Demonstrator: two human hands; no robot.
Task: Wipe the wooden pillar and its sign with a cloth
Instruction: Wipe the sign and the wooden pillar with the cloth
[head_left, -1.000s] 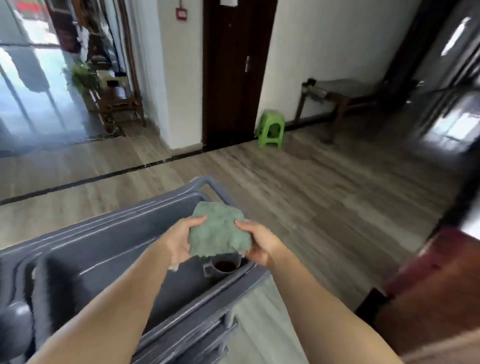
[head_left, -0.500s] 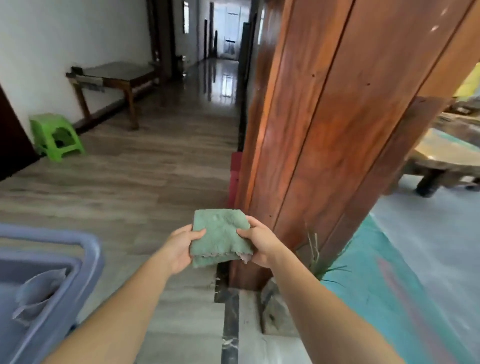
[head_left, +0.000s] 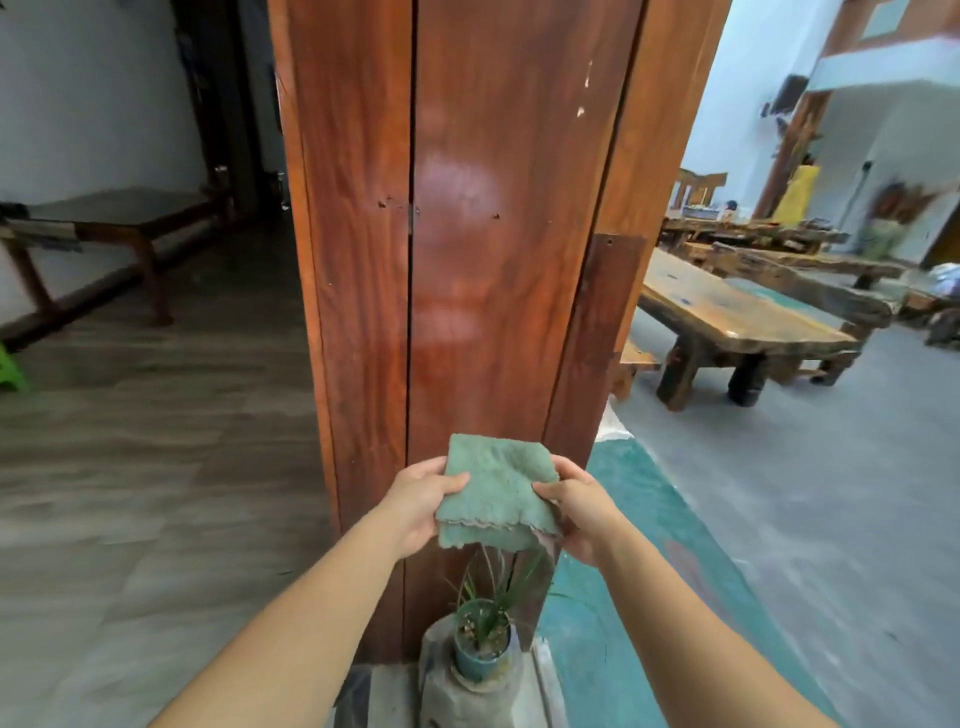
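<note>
A tall reddish-brown wooden pillar (head_left: 467, 218) fills the middle of the view, with a vertical seam down its face and a darker board (head_left: 597, 332) fixed low on its right edge. I hold a folded green cloth (head_left: 493, 496) in front of the pillar's lower part, a little short of the wood. My left hand (head_left: 421, 501) grips the cloth's left edge and my right hand (head_left: 576, 504) grips its right edge. No sign shows on the faces I see.
A small potted plant (head_left: 483, 629) on a stone stands at the pillar's foot, right below the cloth. Heavy wooden tables (head_left: 737, 317) fill the right side. A dark bench (head_left: 104, 223) lines the left wall, and a green stool (head_left: 10, 369) peeks in at the left edge.
My view has swung right, from the grey cart to face the pillar head-on and closer. The cart has left the view. Both hands kept hold of the cloth throughout.
</note>
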